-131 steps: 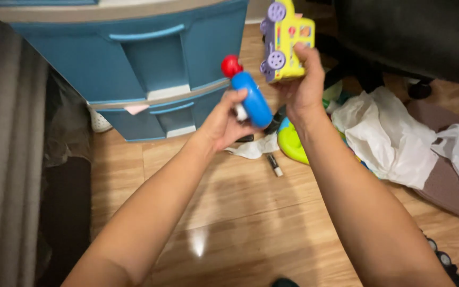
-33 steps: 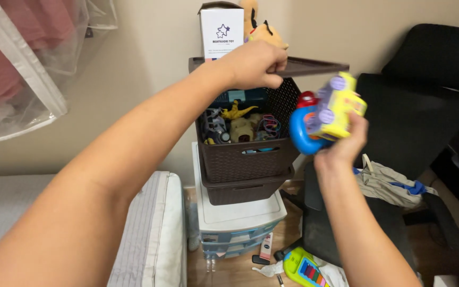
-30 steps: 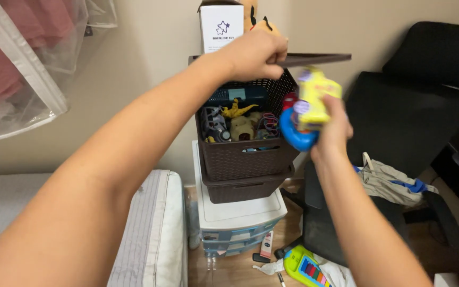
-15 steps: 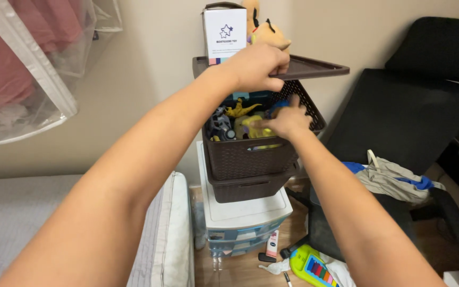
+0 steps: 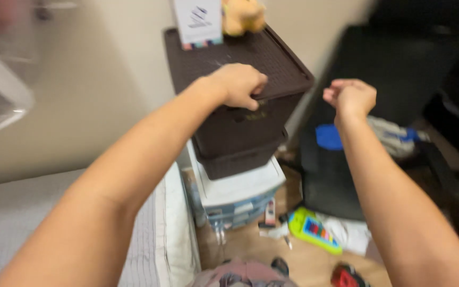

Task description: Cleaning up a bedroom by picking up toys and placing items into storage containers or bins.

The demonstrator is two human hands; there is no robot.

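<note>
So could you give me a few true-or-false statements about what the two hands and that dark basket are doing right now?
1. The left hand grips the front edge of the dark brown lid. True.
2. The lid is lifted high above the dark woven basket. False: it lies down on the basket, which looks closed.
3. The right hand holds a yellow toy car. False: it is loosely curled in the air beside the basket and holds nothing.
4. A white box and a tan plush toy sit on the lid. True.
5. The green toy keyboard lies on top of the lid. False: it lies on the wooden floor.
</note>
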